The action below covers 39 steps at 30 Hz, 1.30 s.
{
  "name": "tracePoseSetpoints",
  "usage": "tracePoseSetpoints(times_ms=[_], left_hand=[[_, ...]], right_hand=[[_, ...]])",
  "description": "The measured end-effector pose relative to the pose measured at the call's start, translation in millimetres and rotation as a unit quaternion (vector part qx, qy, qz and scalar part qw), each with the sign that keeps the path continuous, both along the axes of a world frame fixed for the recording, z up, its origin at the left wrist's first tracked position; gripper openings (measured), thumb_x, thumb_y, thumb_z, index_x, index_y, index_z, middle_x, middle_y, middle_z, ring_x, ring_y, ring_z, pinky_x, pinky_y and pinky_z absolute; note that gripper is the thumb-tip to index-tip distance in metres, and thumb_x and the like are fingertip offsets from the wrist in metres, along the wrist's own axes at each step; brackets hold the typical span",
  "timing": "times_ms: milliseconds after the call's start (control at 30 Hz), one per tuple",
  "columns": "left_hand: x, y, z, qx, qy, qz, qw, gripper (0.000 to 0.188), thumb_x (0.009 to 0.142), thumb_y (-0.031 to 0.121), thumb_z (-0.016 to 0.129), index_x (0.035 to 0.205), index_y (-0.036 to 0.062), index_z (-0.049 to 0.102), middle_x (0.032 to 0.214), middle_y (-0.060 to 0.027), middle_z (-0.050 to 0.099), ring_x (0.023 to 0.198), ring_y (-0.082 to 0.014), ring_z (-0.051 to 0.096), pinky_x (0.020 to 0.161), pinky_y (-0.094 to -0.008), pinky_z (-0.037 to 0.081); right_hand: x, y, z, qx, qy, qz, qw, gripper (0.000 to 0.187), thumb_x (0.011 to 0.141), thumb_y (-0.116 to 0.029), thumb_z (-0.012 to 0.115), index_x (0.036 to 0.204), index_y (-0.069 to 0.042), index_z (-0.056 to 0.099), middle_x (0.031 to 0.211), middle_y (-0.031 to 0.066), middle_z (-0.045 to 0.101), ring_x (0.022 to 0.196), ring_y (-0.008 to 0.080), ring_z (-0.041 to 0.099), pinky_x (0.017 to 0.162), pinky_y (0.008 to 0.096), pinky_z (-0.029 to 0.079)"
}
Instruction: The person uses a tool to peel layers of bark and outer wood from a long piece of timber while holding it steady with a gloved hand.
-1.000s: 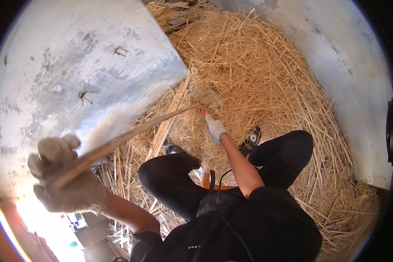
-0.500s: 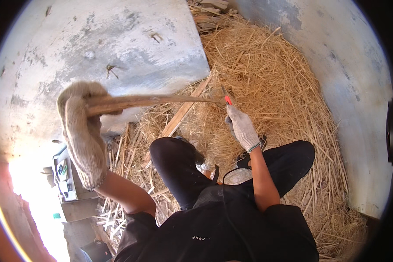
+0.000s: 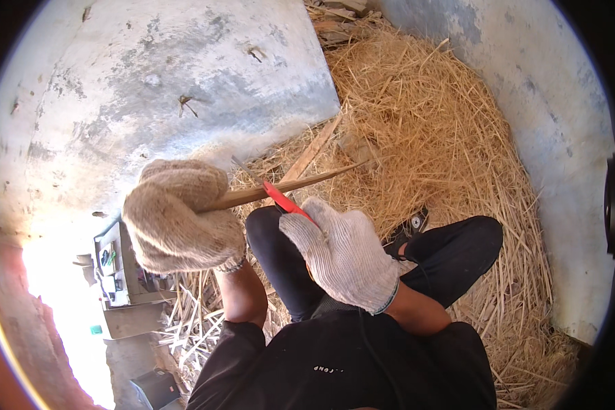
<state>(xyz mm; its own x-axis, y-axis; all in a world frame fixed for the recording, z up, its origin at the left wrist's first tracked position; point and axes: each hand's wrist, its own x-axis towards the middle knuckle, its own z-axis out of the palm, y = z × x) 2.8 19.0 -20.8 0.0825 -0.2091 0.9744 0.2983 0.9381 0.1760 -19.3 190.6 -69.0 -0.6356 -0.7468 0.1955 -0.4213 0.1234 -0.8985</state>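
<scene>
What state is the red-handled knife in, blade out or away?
Out: a thin grey blade extends from the red-handled knife in the right hand.

To my left, a scuffed whitewashed wall (image 3: 109, 102) bearing two small dark spikes, one nearer (image 3: 186, 104), one farther (image 3: 255, 54). To my right, a second pale wall (image 3: 526, 75), stained grey. Between them, a heap of straw (image 3: 430, 130); at its left side, a flat plank (image 3: 314, 150); at its far end, broken wood (image 3: 345, 8). Near left, beside a bright opening (image 3: 61, 328), I see an open box (image 3: 119, 273) of small items and a dark bin (image 3: 156, 389).
</scene>
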Motion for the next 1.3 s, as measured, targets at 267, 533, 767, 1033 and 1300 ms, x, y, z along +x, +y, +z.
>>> tracePoseSetpoints(times_ms=[267, 533, 767, 1033, 1300], left_hand=[[19, -25, 9, -0.083, -0.118, -0.233, 0.962, 0.018, 0.088, 0.009, 0.067, 0.071, 0.0074, 0.06, 0.049, 0.0041, 0.044, 0.042, -0.0073, 0.045, 0.045, -0.0276, 0.044], [-1, -9, -23, -0.004, -0.03, -0.117, 0.993, 0.014, 0.09, 0.011, 0.063, 0.078, 0.0054, 0.059, 0.054, 0.0012, 0.047, 0.043, -0.0089, 0.047, 0.046, -0.0283, 0.048], [8, -3, -24, -0.004, -0.023, -0.112, 0.993, 0.016, 0.093, 0.015, 0.059, 0.08, 0.0056, 0.057, 0.056, -0.0003, 0.049, 0.045, -0.0102, 0.049, 0.047, -0.0286, 0.049], [13, 0, -29, 0.003, -0.024, -0.119, 0.993, 0.02, 0.096, 0.02, 0.055, 0.083, 0.0058, 0.056, 0.059, -0.0019, 0.051, 0.047, -0.0116, 0.05, 0.048, -0.0289, 0.051], [25, -4, -19, 0.001, -0.03, -0.112, 0.993, 0.025, 0.099, 0.026, 0.051, 0.085, 0.006, 0.055, 0.062, -0.0035, 0.053, 0.05, -0.0131, 0.052, 0.049, -0.0292, 0.052]], right_hand=[[-65, 9, -141, 0.206, -0.022, -0.091, 0.974, 0.025, 0.102, -0.022, 0.054, 0.096, 0.001, 0.062, 0.092, 0.0231, 0.068, 0.084, 0.0396, 0.067, 0.064, 0.045, 0.048], [11, 20, -2, -0.083, -0.13, -0.009, 0.988, 0.019, 0.101, -0.018, 0.06, 0.103, 0.001, 0.062, 0.071, 0.0085, 0.058, 0.065, 0.0111, 0.057, 0.059, 0.0316, 0.046], [10, 21, -72, 0.141, 0.112, -0.079, 0.98, 0.012, 0.097, -0.01, 0.052, 0.1, 0.0, 0.057, 0.088, 0.0207, 0.058, 0.071, 0.0389, 0.064, 0.057, 0.0508, 0.046], [1, 37, -41, -0.024, -0.121, -0.068, 0.99, 0.033, 0.106, -0.032, 0.046, 0.097, -0.002, 0.056, 0.073, 0.0229, 0.058, 0.068, 0.0405, 0.062, 0.058, 0.0467, 0.046], [9, 10, -111, 0.094, 0.054, -0.056, 0.993, 0.028, 0.103, -0.027, 0.048, 0.104, -0.001, 0.058, 0.085, 0.0276, 0.064, 0.078, 0.0433, 0.066, 0.063, 0.0516, 0.049]])
